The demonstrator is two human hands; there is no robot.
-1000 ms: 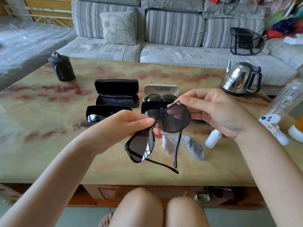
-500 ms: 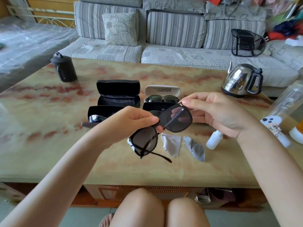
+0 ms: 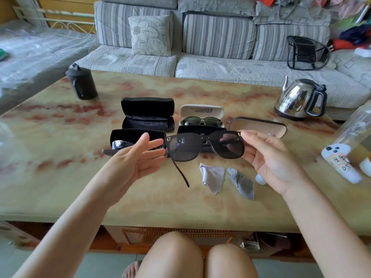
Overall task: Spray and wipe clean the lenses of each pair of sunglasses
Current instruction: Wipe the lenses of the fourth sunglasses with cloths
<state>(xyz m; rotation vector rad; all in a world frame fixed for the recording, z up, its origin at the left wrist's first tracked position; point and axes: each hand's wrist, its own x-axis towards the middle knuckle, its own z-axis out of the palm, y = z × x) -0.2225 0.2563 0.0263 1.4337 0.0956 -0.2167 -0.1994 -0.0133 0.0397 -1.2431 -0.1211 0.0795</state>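
Black square sunglasses hang level above the table, lenses facing away, one temple arm hanging down toward me. My right hand pinches their right corner. My left hand is spread flat beside their left edge, fingertips near or just touching the frame. Two grey cloths lie crumpled on the marble table under the glasses. A small white spray bottle lies mostly hidden behind my right wrist. Green-lensed sunglasses sit in a white case, and another pair lies in a black case at left.
An empty open black case stands behind, and a beige-lined open case lies to the right. A black jar is at far left, a steel kettle at far right, a clear bottle at the right edge.
The tilted sunglasses were turned level and unfolded. My left hand let go of the left lens and spread flat beside it, while my right hand kept its hold.
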